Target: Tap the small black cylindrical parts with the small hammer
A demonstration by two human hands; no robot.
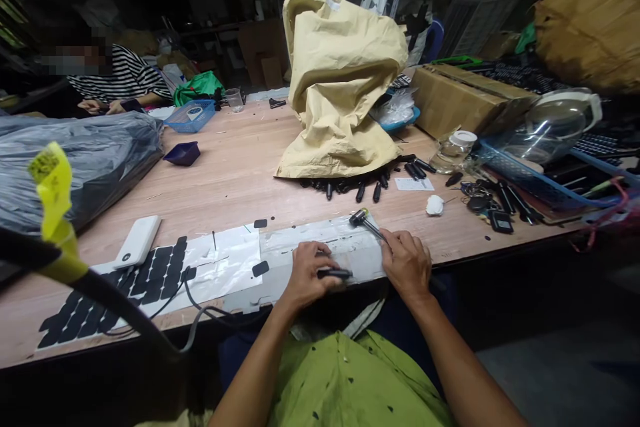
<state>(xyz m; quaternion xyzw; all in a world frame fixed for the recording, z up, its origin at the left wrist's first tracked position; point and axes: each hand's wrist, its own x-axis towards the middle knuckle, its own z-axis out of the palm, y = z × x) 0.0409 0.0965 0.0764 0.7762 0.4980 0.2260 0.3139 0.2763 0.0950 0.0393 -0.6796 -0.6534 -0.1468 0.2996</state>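
My left hand [309, 277] is closed around a small black cylindrical part [336, 273], held low over a grey-white board [280, 247] at the table's front edge. In my right hand [407, 263] is the handle of a small hammer [361, 217]; its head points away to the left, just above the board or resting on it, I cannot tell which. Left of the board lies a white sheet with black rounded stickers [163, 270]. Two loose black stickers [261, 268] lie near my left hand. Beyond the board are several black cylindrical parts [377, 192].
A large tan paper sack [345, 67] stands behind the black parts. At right are keys and tools [500, 203], a blue basket [565, 180] and a glass jar [453, 150]. A white power bank [140, 240] and a cable [193, 320] lie left. Another person [120, 77] sits far left.
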